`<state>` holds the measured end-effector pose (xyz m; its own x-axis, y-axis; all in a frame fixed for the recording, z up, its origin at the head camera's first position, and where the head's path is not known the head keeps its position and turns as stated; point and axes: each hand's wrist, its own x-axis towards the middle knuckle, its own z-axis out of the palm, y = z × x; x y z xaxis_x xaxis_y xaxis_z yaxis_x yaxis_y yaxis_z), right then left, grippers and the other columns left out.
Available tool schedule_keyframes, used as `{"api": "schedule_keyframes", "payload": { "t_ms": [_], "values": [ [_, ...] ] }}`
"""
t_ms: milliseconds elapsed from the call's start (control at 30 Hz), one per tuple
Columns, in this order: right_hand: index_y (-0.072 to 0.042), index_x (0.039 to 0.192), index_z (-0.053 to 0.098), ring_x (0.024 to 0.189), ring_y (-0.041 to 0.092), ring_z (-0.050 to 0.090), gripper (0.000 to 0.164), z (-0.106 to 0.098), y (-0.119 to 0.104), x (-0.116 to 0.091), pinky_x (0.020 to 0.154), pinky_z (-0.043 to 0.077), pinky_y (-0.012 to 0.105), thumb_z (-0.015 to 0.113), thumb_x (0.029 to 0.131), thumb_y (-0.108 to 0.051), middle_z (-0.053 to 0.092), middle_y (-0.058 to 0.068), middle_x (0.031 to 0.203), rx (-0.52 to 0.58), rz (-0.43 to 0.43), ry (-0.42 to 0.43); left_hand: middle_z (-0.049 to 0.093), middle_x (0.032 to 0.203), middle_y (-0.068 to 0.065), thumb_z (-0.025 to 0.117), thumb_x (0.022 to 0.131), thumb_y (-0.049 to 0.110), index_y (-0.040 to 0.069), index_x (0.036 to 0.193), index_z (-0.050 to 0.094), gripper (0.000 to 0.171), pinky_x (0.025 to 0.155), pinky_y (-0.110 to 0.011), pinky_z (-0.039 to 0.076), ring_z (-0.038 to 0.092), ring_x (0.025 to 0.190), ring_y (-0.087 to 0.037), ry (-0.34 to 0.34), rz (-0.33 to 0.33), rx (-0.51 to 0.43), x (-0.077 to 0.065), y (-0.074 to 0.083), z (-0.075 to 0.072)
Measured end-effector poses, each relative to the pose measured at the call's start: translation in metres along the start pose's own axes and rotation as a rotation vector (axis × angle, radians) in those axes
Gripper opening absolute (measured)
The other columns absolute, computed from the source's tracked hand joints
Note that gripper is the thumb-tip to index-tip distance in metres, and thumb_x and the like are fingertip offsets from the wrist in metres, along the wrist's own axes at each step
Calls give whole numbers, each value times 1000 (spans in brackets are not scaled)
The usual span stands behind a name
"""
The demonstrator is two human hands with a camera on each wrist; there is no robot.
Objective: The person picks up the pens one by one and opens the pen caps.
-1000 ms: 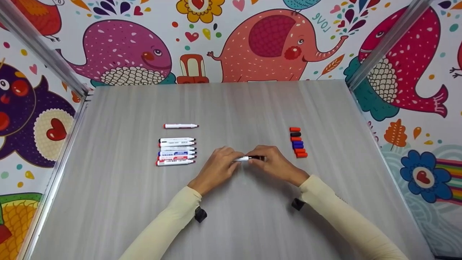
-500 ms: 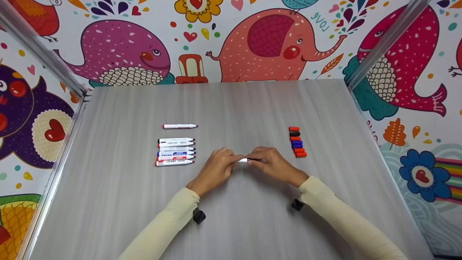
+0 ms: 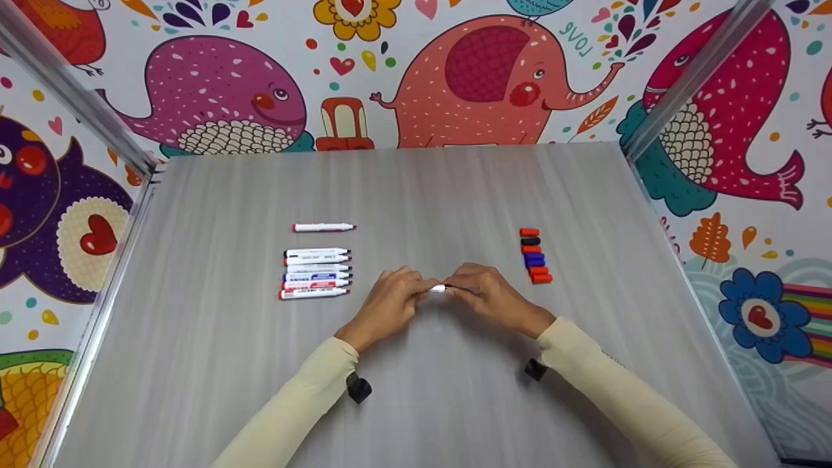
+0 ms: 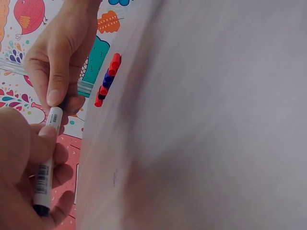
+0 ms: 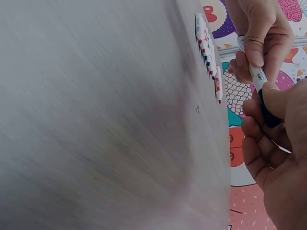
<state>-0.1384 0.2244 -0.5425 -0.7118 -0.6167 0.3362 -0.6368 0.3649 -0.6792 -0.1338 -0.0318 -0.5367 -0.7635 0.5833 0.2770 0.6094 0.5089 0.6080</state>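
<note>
A white whiteboard marker [image 3: 437, 288] spans the gap between my two hands near the middle of the table. Its white barrel [image 4: 43, 179], with a barcode and a dark end plug, is gripped by my left hand [image 3: 390, 296] between thumb and fingers. The thumb and fingers of my right hand [image 3: 491, 296] pinch the dark cap [image 5: 269, 117] at the marker's other end. In the right wrist view the cap meets the barrel in line, and the tip is out of sight. My fingers hide part of both pieces.
Several uncapped white markers [image 3: 318, 268] lie in a stacked row at left, and one marker [image 3: 324, 227] lies apart behind them. Several loose caps [image 3: 535, 258], red, black and blue, form a column at right. Patterned walls [image 3: 474, 78] border the table's back and sides.
Less of the dark cap and white barrel shows between my fingers than a second ago. Both hands keep nearly the same place and hold. The loose markers and caps stay put.
</note>
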Motion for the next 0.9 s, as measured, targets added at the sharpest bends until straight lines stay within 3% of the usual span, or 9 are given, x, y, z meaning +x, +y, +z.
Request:
{"api": "schedule_keyframes", "payload": {
  "t_ms": [333,533,900],
  "values": [
    [-2,122,83,87,18,66,26,2,-1,0,74,56,33,78,97,5,78,10,98,-63,-61,33,67,78,-7,72,97,-6,11,125,84,35,76,-41,45,58,79,-20,-3,-27,-27,2,5,-4],
    [-2,115,83,84,18,63,16,1,-2,1,70,54,32,78,100,-1,75,4,95,-100,-138,53,71,84,-13,70,100,-3,10,128,83,33,75,-36,43,50,78,-15,-58,-89,-162,2,5,-8],
    [-2,113,83,80,17,60,16,3,-7,3,69,53,31,80,97,2,73,4,90,-114,-203,62,82,120,-10,67,102,-3,8,131,82,34,92,-49,56,72,106,-25,-112,-173,-261,1,5,-16]
  ]
}}
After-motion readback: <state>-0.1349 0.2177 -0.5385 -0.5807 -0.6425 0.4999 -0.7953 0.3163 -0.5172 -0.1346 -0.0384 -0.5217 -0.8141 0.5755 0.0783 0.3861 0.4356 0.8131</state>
